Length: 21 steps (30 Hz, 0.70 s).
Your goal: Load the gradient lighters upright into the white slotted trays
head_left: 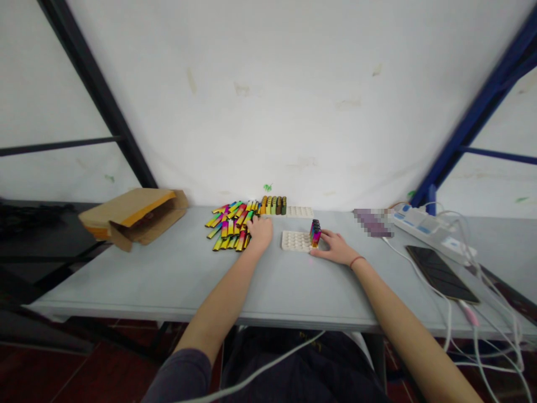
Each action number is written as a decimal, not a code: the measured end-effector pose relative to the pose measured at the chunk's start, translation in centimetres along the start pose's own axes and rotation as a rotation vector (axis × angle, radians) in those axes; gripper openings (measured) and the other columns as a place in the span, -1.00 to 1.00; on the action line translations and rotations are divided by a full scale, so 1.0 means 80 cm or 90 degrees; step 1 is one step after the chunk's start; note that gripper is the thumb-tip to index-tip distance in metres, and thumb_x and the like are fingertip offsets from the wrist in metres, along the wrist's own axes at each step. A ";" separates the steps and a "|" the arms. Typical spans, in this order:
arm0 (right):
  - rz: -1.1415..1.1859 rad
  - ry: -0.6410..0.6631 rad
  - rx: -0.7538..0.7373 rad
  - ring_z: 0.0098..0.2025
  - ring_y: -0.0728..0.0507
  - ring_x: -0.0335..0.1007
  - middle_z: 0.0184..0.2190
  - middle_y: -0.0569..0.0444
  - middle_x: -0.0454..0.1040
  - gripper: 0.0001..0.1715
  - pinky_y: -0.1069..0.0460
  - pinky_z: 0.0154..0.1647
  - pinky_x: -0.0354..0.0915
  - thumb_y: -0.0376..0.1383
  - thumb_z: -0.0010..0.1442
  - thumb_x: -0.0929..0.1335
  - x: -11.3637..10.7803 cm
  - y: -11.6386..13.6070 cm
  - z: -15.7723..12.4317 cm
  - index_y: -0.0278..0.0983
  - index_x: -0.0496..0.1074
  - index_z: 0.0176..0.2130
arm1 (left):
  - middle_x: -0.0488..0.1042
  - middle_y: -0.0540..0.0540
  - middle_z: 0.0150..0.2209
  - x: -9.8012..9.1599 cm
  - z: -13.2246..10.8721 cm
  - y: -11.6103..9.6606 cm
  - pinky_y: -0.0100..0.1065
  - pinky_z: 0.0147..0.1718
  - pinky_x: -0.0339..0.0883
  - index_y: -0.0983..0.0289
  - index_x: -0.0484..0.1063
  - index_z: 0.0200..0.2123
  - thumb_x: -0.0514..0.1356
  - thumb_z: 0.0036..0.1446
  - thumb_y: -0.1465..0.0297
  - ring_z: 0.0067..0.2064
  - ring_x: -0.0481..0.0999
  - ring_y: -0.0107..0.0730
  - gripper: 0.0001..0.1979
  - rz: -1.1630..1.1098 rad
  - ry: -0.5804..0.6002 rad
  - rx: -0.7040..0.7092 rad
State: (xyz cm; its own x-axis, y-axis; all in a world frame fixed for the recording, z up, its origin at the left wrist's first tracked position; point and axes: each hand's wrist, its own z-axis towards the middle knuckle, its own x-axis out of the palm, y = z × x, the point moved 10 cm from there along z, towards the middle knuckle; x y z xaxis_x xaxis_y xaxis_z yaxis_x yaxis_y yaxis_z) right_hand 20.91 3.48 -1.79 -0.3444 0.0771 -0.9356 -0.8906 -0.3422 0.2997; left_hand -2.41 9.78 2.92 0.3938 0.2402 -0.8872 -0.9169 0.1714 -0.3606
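A loose pile of shiny rainbow-and-gold lighters (229, 228) lies on the grey table. My left hand (260, 230) is at the pile's right edge, its fingers curled down onto a lighter there; the fingertips are partly hidden. To the right sits a white tray (296, 240) with rows of round hollows. A short row of rainbow lighters with dark tops (315, 234) stands upright at its right end. My right hand (338, 249) grips that end, thumb at the front edge and fingers behind, beside the standing lighters.
Behind the pile, several upright yellow to brown lighters (273, 205) stand in rows, with another white tray (300, 211) alongside. An opened cardboard box (130, 215) lies at the left. On the right are a power strip (434, 232), a dark phone (440, 272) and loose white cables.
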 end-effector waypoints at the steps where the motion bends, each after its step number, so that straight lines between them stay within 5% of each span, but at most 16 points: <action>1: 0.000 -0.001 -0.001 0.31 -0.41 0.21 0.29 -0.28 0.29 -0.11 -0.33 0.33 0.06 0.24 0.15 0.34 0.000 0.000 0.000 -0.26 0.36 0.23 | 0.54 0.45 -0.06 0.002 -0.001 0.000 0.14 0.07 -0.04 0.30 0.60 -0.17 -0.01 0.26 0.46 0.14 0.26 0.24 -0.65 -0.008 0.000 -0.002; 8: -0.004 0.006 0.003 0.32 -0.42 0.20 0.29 -0.28 0.29 -0.09 -0.31 0.33 0.07 0.25 0.15 0.34 0.002 -0.002 0.000 -0.29 0.36 0.23 | 0.52 0.42 -0.01 0.002 -0.004 -0.008 0.07 0.14 0.03 0.28 0.47 0.05 -0.02 0.31 0.46 0.14 0.36 0.12 -0.64 -0.008 -0.017 0.009; 13: -0.004 0.017 0.004 0.33 -0.41 0.19 0.30 -0.30 0.27 -0.06 -0.32 0.34 0.06 0.26 0.15 0.33 0.004 -0.004 0.001 -0.30 0.33 0.25 | 0.42 0.37 0.07 0.002 0.004 -0.017 -0.11 0.08 0.24 0.32 0.44 -0.01 0.06 0.25 0.46 0.08 0.45 0.01 -0.72 -0.096 -0.025 0.062; 17: -0.004 0.012 -0.001 0.32 -0.41 0.20 0.30 -0.26 0.27 -0.07 -0.31 0.33 0.07 0.27 0.14 0.33 0.004 -0.004 0.002 -0.26 0.34 0.25 | 0.50 0.19 -0.30 0.014 0.014 -0.012 -0.20 -0.16 0.38 0.28 0.41 -0.11 0.11 0.22 0.44 -0.23 0.54 -0.14 -0.82 -0.338 -0.028 0.014; 21: -0.009 0.017 -0.002 0.32 -0.42 0.20 0.29 -0.29 0.28 -0.06 -0.31 0.33 0.07 0.27 0.15 0.32 0.004 -0.003 0.002 -0.30 0.35 0.24 | 0.33 -0.03 -0.56 0.038 0.009 -0.015 -0.35 -0.48 0.28 0.23 0.39 -0.24 0.21 0.16 0.35 -0.56 0.35 -0.38 -0.89 -0.636 0.026 -0.074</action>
State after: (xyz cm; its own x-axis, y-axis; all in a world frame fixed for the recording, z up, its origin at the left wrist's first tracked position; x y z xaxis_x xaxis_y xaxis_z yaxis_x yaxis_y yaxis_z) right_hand 20.98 3.72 -2.09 -0.3235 0.0576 -0.9445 -0.8947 -0.3437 0.2855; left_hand -0.07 11.00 0.89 0.9854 0.0044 -0.1704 -0.1684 0.1816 -0.9689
